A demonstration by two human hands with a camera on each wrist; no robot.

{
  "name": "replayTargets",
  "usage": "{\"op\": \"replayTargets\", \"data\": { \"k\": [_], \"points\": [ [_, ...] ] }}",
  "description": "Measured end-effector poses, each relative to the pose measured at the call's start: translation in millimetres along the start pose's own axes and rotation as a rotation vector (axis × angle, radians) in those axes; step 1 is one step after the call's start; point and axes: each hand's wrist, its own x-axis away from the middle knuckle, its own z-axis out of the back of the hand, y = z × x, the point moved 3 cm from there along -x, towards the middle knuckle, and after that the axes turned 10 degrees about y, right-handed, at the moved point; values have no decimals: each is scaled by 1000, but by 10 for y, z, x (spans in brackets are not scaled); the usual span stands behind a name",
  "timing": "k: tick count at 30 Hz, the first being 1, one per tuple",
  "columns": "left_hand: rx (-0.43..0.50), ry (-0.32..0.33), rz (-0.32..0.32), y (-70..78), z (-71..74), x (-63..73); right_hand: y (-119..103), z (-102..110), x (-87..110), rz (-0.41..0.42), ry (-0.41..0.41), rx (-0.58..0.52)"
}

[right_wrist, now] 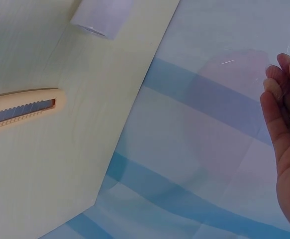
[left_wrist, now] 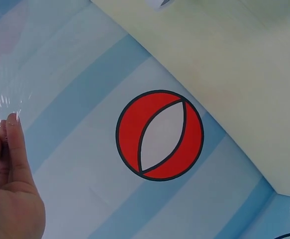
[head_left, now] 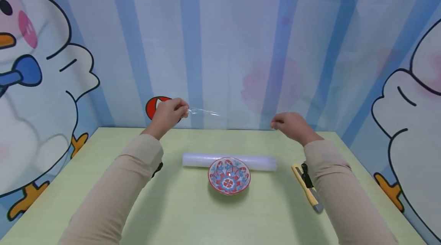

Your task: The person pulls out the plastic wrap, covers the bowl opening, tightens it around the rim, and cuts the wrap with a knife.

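My left hand is raised above the far part of the table, its thumb and fingers pinching a clear sheet of cling film. Fine creases fan out from those fingertips in the left wrist view. Level with it on the other side, my right hand pinches the film's other side; faint glints show beside its fingertips in the right wrist view. Most of the sheet between the hands is too transparent to make out. Below stands a red and blue patterned bowl, with a roll of cling film lying right behind it.
A yellow utility knife lies on the table at the right, partly beside my right sleeve. Behind the table's far edge hangs a blue striped backdrop with cartoon ducks printed on it.
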Motion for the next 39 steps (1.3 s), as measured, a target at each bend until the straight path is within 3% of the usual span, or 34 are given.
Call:
{"op": "replayTargets", "data": {
  "k": [7, 14, 34, 39],
  "points": [
    [-6, 6, -16, 61, -21, -27, 23, 49, 51, 0, 7, -1],
    [-13, -3, -42, 78, -12, 53, 9, 105, 105, 51, 13, 33],
    [-39, 10, -96, 110, 141, 595, -75, 83, 259, 135, 85, 40],
    [-27, 15, -158, 108, 135, 732, -84, 69, 346, 141, 85, 64]
  ]
}}
